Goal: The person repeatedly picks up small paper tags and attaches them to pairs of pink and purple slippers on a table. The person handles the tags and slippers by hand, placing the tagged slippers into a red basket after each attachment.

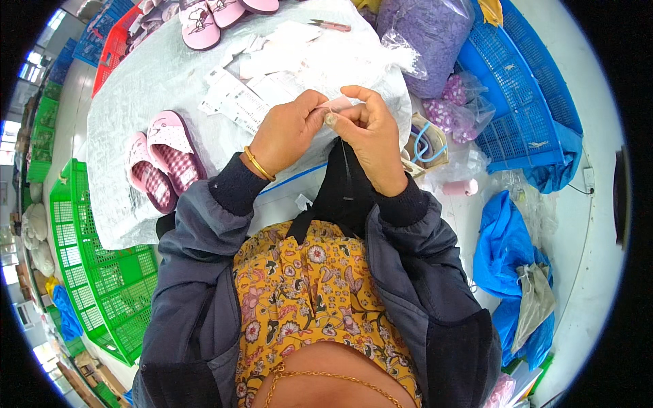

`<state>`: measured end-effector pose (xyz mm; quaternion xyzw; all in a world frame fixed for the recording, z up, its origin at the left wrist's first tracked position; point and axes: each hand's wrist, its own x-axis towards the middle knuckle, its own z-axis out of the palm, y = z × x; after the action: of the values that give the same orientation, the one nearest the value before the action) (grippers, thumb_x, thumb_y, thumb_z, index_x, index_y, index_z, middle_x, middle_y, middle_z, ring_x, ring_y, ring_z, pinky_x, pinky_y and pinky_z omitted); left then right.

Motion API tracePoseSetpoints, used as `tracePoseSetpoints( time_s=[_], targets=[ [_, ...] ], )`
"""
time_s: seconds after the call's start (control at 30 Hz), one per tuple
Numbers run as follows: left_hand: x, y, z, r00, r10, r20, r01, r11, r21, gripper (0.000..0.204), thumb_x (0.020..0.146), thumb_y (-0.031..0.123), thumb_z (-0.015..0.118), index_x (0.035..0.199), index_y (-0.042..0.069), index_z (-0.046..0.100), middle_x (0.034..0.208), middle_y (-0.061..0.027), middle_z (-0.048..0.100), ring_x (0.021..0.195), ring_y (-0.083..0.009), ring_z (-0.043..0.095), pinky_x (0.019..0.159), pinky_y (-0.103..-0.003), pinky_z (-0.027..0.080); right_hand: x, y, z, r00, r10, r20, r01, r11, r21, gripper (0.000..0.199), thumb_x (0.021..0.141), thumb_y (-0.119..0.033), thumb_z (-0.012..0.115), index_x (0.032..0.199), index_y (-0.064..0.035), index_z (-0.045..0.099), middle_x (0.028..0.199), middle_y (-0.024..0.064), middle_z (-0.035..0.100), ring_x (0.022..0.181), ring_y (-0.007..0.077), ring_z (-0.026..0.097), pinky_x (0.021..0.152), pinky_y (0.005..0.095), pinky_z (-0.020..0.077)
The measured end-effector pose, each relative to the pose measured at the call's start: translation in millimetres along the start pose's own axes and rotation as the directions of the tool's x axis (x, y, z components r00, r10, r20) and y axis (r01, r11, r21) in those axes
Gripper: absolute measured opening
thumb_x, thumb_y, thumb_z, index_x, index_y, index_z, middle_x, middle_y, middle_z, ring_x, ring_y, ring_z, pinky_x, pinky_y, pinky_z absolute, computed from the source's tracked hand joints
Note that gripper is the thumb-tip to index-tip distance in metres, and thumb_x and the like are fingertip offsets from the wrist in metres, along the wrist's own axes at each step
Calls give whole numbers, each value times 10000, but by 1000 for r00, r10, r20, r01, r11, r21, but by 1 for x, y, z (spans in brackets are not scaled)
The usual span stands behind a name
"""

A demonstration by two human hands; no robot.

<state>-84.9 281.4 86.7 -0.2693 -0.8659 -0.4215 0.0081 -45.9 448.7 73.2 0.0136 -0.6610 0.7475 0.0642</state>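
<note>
Above the table edge, my left hand point(280, 130) and my right hand point(371, 139) meet fingertip to fingertip. A small pale pink piece point(338, 103) shows between them, pinched by my left thumb and finger. My right thumb and index finger are pressed together beside it, with a thin thread point(345, 160) hanging from them over my dark lap. Whether a needle is in those fingers cannot be made out. A pair of pink slippers point(169, 130) with checked lining lies on the table to the left.
White printed slips point(235, 98) spread over the plastic-covered table point(112, 224). Snips point(331, 26) and more pink slippers point(198, 26) lie at the far side. Green crates point(102, 279) stand left, blue crates point(507, 102) right, near a purple bagged bundle point(425, 44) and a pink thread spool point(460, 188).
</note>
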Motion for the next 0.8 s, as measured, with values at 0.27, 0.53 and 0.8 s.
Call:
tracePoseSetpoints(
  time_s=[0.27, 0.53, 0.8],
  targets=[
    [-8, 3, 2, 998, 60, -24, -59, 998, 37, 159, 946, 187, 553, 1027, 52, 579, 808, -183, 652, 754, -390, 633, 643, -451, 491, -4, 5, -3, 996, 67, 55, -73, 990, 122, 313, 862, -45, 697, 1142, 15, 570, 873, 20, 661, 746, 46, 557, 649, 188, 433],
    [-13, 2, 4, 993, 118, 19, -119, 983, 140, 154, 958, 132, 562, 1057, 28, 618, 913, -177, 652, 822, -318, 655, 711, -347, 505, -6, 5, -5, 988, 118, 98, -138, 963, 232, 230, 883, -61, 690, 1077, -6, 580, 886, 19, 658, 752, 37, 542, 647, 180, 412],
    [-21, -7, -8, 968, -120, 222, 235, 748, -621, 209, 965, 176, 562, 1079, 28, 659, 987, -34, 667, 867, -136, 605, 799, -279, 491, -10, 1, -9, 955, 202, 218, -245, 950, 193, 161, 877, -51, 692, 979, -17, 572, 792, -29, 583, 678, 19, 487, 600, 174, 366]
  ],
)
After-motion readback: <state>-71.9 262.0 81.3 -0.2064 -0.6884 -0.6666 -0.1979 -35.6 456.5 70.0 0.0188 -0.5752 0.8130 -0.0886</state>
